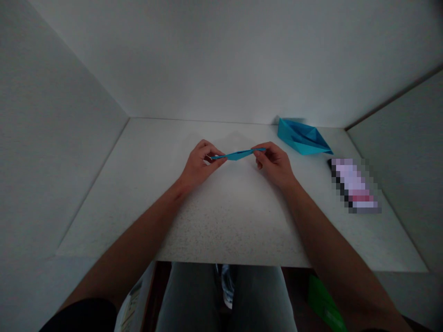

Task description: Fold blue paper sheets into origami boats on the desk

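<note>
Dim grey light, soft faint shadows, heavily pixelated phone (356,183)

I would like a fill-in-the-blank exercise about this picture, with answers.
1. The left hand and the right hand hold folded paper coloured ____.
2. The hand farther from the paper boat is the ____ one.
3. In the picture, the pixelated object lies to the ____ of both hands.

Missing words: blue; left; right.

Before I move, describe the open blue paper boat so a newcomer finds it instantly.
Follow the white table to its far right, near the back wall. Beyond the phone sits the blue paper boat. Unlike the narrow folded paper between left hand and right hand, it stands open, untouched.
</note>
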Motion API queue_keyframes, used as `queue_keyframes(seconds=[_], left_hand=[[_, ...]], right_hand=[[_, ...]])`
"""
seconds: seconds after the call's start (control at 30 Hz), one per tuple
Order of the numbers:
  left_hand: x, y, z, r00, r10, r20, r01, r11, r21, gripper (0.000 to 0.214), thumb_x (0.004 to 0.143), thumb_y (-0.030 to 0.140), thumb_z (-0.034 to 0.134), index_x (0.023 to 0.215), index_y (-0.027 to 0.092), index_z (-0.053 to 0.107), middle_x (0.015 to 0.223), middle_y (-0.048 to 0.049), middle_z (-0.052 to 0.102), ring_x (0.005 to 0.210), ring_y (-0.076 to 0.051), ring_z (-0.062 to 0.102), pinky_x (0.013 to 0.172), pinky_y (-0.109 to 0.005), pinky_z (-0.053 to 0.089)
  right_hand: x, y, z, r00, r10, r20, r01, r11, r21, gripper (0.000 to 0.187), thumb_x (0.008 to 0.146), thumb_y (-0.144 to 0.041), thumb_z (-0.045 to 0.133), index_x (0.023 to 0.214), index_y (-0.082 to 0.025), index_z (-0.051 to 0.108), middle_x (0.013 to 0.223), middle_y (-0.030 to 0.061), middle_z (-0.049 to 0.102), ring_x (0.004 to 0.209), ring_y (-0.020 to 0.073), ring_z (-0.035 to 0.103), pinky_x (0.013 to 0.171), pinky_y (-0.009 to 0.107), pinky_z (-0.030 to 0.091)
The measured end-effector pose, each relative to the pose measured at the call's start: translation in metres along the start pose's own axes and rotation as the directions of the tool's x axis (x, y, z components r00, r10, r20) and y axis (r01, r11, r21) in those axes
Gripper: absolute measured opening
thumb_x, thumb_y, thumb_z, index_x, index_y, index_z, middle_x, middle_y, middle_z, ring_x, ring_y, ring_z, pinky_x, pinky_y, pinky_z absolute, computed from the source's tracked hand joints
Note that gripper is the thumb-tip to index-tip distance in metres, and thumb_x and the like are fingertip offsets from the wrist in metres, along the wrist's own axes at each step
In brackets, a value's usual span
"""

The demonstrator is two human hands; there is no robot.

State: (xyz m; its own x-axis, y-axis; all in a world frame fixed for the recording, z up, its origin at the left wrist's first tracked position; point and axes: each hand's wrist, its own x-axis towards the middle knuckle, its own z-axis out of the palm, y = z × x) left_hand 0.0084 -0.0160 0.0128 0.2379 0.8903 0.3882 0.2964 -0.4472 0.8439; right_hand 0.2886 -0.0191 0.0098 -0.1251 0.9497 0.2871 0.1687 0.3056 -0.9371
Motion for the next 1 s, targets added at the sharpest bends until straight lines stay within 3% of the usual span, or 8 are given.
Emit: queue_keyframes(seconds=[0.13, 0.3, 0.5, 0.67, 0.77, 1.0], left_hand=[[-0.004, 0.006, 0.003, 0.985, 0.095, 0.145, -0.092, 0.995, -0.025, 0.017, 0.09, 0.027, 0.082, 0.092, 0.02, 0.067, 0.119, -0.0079, 0.07, 0.09, -0.013, 0.069, 0.074, -0.025, 0.06], [-0.009, 0.011, 0.006, 0.925, 0.127, 0.357, -0.11, 0.992, -0.066, 0.026, 0.089, 0.037, 0.088, 0.096, 0.019, 0.071, 0.146, -0.0149, 0.066, 0.105, -0.018, 0.074, 0.077, -0.027, 0.063], [-0.01, 0.01, 0.01, 0.933, 0.086, 0.351, -0.046, 0.992, -0.12, 0.029, 0.09, 0.038, 0.088, 0.102, 0.02, 0.068, 0.143, -0.0156, 0.069, 0.097, -0.018, 0.077, 0.075, -0.029, 0.065], [-0.013, 0.011, 0.01, 0.94, -0.043, 0.339, 0.116, 0.974, -0.197, 0.052, 0.088, 0.036, 0.089, 0.129, 0.024, 0.061, 0.132, -0.0121, 0.074, 0.087, -0.016, 0.079, 0.063, -0.023, 0.06], [-0.014, 0.013, 0.01, 0.936, -0.034, 0.35, 0.094, 0.983, -0.157, 0.063, 0.088, 0.035, 0.088, 0.142, 0.025, 0.059, 0.127, -0.0113, 0.076, 0.091, -0.019, 0.081, 0.066, -0.024, 0.061], [-0.012, 0.015, 0.01, 0.931, -0.022, 0.364, 0.086, 0.983, -0.161, 0.064, 0.089, 0.036, 0.087, 0.147, 0.025, 0.062, 0.148, -0.0161, 0.068, 0.089, -0.016, 0.08, 0.069, -0.025, 0.064]], right_hand=[[-0.004, -0.003, 0.009, 0.995, 0.023, 0.096, -0.034, 0.994, 0.105, 0.051, 0.089, -0.064, 0.086, 0.121, -0.028, 0.07, 0.085, -0.0014, 0.067, 0.071, 0.0149, 0.063, 0.064, 0.028, 0.056], [-0.011, -0.006, 0.018, 0.973, -0.02, 0.231, 0.013, 0.999, 0.033, 0.067, 0.088, -0.057, 0.091, 0.142, -0.027, 0.065, 0.09, -0.0017, 0.065, 0.073, 0.0139, 0.059, 0.066, 0.028, 0.054], [-0.015, -0.01, 0.02, 0.939, -0.063, 0.338, 0.092, 0.993, -0.069, 0.066, 0.092, -0.056, 0.087, 0.15, -0.032, 0.067, 0.106, 0.0051, 0.067, 0.082, 0.0185, 0.062, 0.07, 0.033, 0.059], [-0.013, -0.013, 0.017, 0.935, -0.103, 0.338, 0.152, 0.981, -0.119, 0.067, 0.093, -0.056, 0.086, 0.153, -0.034, 0.068, 0.121, 0.0081, 0.063, 0.092, 0.0201, 0.064, 0.074, 0.033, 0.062], [-0.012, -0.012, 0.018, 0.932, -0.101, 0.347, 0.145, 0.984, -0.103, 0.068, 0.093, -0.055, 0.086, 0.155, -0.035, 0.067, 0.119, 0.0072, 0.062, 0.09, 0.0197, 0.064, 0.072, 0.032, 0.063], [-0.013, -0.005, 0.021, 0.936, -0.13, 0.327, 0.149, 0.988, -0.034, 0.076, 0.095, -0.049, 0.086, 0.164, -0.037, 0.056, 0.12, 0.006, 0.065, 0.088, 0.0179, 0.07, 0.076, 0.033, 0.067]])
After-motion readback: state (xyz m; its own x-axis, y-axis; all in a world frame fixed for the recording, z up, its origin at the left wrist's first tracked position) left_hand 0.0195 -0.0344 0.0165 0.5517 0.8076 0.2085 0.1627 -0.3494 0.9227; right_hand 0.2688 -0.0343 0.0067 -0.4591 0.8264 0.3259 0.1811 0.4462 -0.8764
